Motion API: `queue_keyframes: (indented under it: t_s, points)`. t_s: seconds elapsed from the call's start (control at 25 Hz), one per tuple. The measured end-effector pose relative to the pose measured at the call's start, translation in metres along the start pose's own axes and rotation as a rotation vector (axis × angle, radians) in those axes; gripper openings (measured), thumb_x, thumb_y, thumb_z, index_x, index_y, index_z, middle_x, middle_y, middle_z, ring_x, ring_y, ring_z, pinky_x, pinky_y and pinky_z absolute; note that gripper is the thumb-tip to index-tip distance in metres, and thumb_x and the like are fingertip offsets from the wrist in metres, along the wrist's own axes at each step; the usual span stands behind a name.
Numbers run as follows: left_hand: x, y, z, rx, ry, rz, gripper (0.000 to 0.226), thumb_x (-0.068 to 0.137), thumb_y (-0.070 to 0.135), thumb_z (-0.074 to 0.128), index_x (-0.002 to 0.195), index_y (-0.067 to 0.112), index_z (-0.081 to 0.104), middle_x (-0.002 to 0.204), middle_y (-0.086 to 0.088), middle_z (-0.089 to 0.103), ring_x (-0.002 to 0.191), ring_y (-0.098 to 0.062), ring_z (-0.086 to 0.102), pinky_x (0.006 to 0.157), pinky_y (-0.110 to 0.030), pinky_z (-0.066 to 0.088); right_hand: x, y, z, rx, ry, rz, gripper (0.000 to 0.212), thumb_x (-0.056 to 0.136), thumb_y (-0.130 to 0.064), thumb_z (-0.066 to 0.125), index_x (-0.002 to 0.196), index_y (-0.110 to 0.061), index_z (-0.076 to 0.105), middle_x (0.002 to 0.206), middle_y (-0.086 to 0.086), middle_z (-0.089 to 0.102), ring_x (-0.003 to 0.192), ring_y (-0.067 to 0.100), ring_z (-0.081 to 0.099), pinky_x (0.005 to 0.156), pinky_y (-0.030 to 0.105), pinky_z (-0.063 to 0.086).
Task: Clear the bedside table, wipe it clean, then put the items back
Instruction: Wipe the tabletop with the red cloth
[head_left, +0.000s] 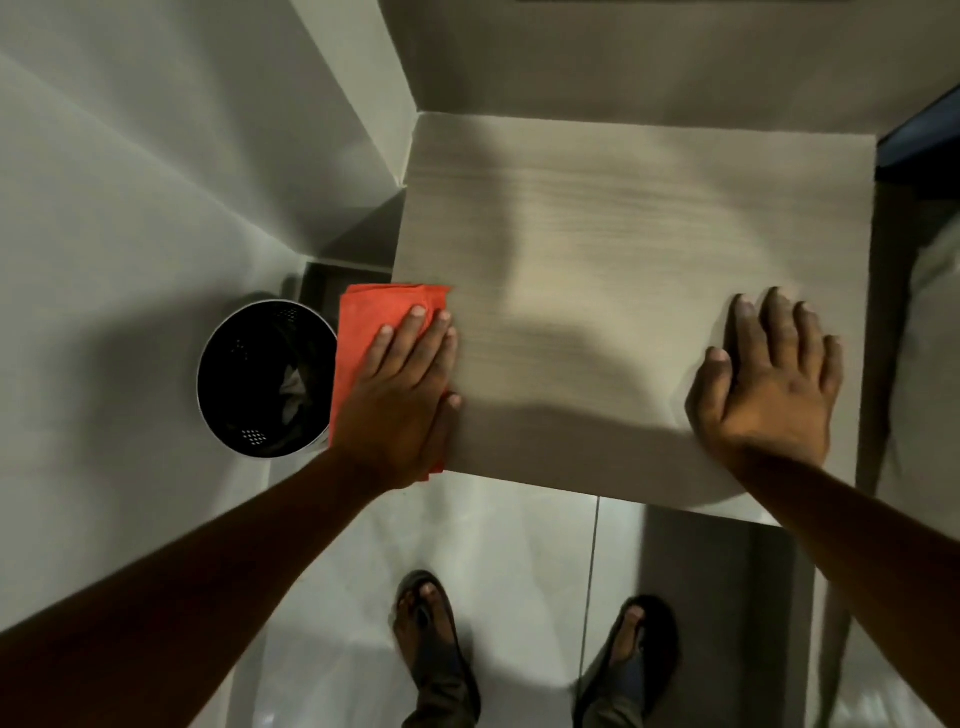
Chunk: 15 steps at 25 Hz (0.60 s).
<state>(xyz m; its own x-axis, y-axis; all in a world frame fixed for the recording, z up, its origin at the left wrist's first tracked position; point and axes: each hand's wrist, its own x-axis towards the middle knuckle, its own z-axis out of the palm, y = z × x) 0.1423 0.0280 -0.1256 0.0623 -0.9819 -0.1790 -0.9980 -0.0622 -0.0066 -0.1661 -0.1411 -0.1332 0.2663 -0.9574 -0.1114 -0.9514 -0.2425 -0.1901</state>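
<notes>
Left hand, fingers flat, presses an orange cloth (folded, overhanging the edge) at the bedside table's near-left corner. Right hand rests spread flat, grasping nothing, at the near-right. A waste bin stands left.

I read the scene as dim and warm-toned, lit from above and behind, perhaps by one ceiling lamp. Broad soft shadows cross the table, whose wood grain looks smeared. The floor tiles show pale glare. Wall lines bow towards the frame's edges
</notes>
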Motion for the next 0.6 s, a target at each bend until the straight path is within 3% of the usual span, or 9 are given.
queue_keyframes:
  t_s: [0.16,0.44,0.52,0.6]
  points:
    - [-0.002,0.004,-0.005,0.010,-0.049,-0.026,0.067,0.102,0.041,0.030,0.157,0.003,0.023,0.168,-0.016,0.018,0.158,-0.032,0.007,0.126,-0.052,0.014,-0.001,0.001,0.000,0.000,-0.029,-0.002,0.065,0.098,-0.047,0.019,0.157,-0.021,0.021,0.167,0.012,0.015,0.155,0.031,0.006,0.124,0.054,0.005]
    - [0.037,0.096,-0.013,-0.109,-0.003,0.203,0.063,0.105,0.039,0.028,0.158,0.005,0.024,0.169,-0.013,0.016,0.158,-0.030,0.003,0.126,-0.049,0.011,0.000,0.003,0.001,0.026,0.006,-0.004,0.064,0.098,-0.046,0.022,0.156,-0.020,0.023,0.166,0.013,0.018,0.154,0.032,0.009,0.124,0.055,0.005]
    - [0.033,0.086,-0.010,-0.107,0.014,0.193,0.062,0.104,0.036,0.030,0.158,0.005,0.024,0.169,-0.013,0.017,0.158,-0.030,0.005,0.126,-0.048,0.011,-0.002,0.003,0.003,0.032,0.005,-0.010,0.064,0.097,-0.046,0.023,0.156,-0.021,0.022,0.166,0.012,0.018,0.154,0.031,0.009,0.123,0.055,0.005]
    - [0.024,0.055,-0.005,-0.111,0.038,0.068,0.063,0.103,0.035,0.034,0.157,0.005,0.026,0.168,-0.014,0.021,0.158,-0.030,0.009,0.126,-0.049,0.012,-0.002,0.003,0.005,0.023,0.018,-0.011,0.064,0.097,-0.047,0.024,0.156,-0.022,0.022,0.166,0.012,0.018,0.154,0.031,0.009,0.123,0.055,0.005]
